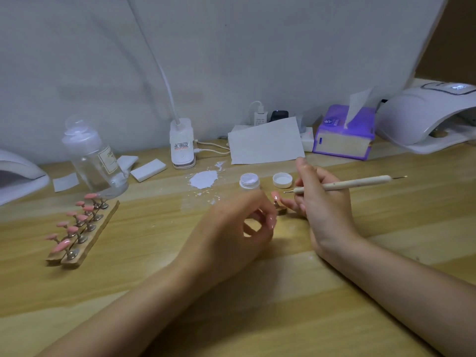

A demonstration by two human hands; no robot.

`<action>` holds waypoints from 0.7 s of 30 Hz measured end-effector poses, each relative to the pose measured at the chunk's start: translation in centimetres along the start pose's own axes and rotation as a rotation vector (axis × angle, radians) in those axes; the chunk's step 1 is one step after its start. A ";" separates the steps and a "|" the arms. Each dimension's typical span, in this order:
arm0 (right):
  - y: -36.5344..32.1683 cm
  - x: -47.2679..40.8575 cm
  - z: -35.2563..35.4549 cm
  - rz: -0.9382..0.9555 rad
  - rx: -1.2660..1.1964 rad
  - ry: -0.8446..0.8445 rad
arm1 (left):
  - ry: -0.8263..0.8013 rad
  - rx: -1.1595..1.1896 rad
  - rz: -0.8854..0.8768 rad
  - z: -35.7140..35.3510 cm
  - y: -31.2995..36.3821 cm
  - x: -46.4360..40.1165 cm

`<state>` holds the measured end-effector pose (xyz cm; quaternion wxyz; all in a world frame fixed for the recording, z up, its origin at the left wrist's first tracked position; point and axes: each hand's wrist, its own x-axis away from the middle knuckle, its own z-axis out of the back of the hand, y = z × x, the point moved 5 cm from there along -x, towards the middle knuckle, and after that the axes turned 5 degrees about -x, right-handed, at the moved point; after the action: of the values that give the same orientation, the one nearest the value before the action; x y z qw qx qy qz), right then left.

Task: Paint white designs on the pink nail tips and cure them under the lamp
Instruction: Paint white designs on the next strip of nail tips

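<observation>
Left hand curled, grip unclear | right hand holds dotting tool | pink tip half-hidden

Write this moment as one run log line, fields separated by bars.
right hand: holds dotting tool | left hand: steadies nail tip stand | paint jar: open

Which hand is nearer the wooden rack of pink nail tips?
Left. The left hand is mid-table, right of the wooden rack with bare table between; the right hand, holding the dotting tool, is farther right.
</observation>
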<state>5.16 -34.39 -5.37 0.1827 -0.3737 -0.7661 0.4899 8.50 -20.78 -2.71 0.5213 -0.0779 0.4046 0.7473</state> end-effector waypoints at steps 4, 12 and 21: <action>-0.2 0.2 -0.1 0.049 0.004 -0.032 | -0.003 0.140 0.141 -0.6 -1.6 0.6; -1.2 0.6 -0.5 0.171 0.089 -0.085 | -0.024 0.225 0.138 -0.8 -2.2 0.4; -3.6 -2.1 -3.1 0.284 0.449 -0.269 | -0.034 0.211 0.130 -0.8 -2.1 0.5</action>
<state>7.10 -34.88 -0.53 0.0874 -0.3588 -0.5960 0.7130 9.82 -20.72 -4.64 0.4837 0.0163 0.4765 0.7340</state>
